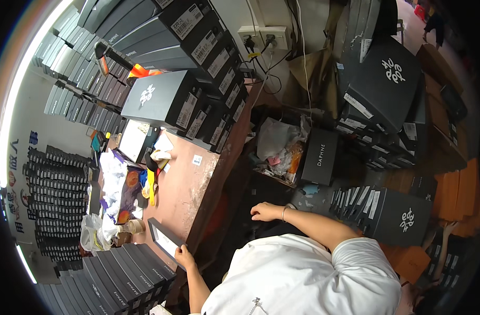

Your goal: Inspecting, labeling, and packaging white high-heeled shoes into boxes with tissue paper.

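My left hand (184, 257) is closed on the near edge of a dark grey shoebox lid (166, 239) with a white inside. The lid rests tilted at the table's front edge, beside a row of dark shoeboxes (111, 278). My right hand (266, 211) hangs in front of my body, away from the table, its fingers curled in with nothing visible in them. Between my hands and the wall stands the pinkish worktable (190, 184), its edge worn.
Stacked shoeboxes (177, 100) and an orange tape dispenser (140, 72) occupy the table's far end. White paper (113, 181) and yellow scissors (152, 189) lie on it. A waste bin (276, 178), shoebox piles (381, 89) and orange cartons (463, 194) stand rightward. Another person's arm (443, 244) shows there.
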`<state>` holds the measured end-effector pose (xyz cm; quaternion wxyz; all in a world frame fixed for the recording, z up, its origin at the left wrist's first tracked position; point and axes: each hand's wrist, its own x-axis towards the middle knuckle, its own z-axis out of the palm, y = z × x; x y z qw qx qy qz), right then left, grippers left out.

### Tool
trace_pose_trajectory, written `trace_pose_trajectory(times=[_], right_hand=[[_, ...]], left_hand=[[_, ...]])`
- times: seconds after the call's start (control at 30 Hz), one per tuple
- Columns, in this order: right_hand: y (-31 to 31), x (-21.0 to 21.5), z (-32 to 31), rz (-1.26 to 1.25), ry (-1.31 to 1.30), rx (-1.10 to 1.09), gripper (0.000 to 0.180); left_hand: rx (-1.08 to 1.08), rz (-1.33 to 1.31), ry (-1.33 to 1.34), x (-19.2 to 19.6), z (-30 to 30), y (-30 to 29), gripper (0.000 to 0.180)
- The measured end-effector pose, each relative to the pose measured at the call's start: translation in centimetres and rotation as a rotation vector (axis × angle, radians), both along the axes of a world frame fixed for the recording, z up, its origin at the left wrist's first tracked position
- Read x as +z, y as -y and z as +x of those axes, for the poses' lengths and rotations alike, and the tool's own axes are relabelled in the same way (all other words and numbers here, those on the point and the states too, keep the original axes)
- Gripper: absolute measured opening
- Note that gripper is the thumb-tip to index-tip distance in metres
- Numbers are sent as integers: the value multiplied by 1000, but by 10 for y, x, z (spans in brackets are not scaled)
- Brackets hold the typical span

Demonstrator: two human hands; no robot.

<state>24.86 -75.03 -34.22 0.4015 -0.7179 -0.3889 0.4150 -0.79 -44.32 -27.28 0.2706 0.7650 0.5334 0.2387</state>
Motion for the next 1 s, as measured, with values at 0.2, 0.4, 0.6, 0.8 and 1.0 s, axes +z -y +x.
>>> trace_pose_trajectory(times=[0.2,0.4,0.6,0.8,1.0], right_hand=[[-12,1,-3,-26,-384,-112,48],[-18,29,2,70,-720,-332,75],[-37,48,-19,283,-1008,-549,87],[-73,62,-53,497,-1065,-741,85],[-86,70,-70,335,-845,-988,88]], left_hand=[[-425,126,62,58,64,62,25],[-986,84,-245,85,121,74,27],[-1484,11,-376,92,173,82,25],[-1830,-43,-226,79,193,83,22],[-2042,-94,-195,86,187,81,19]])
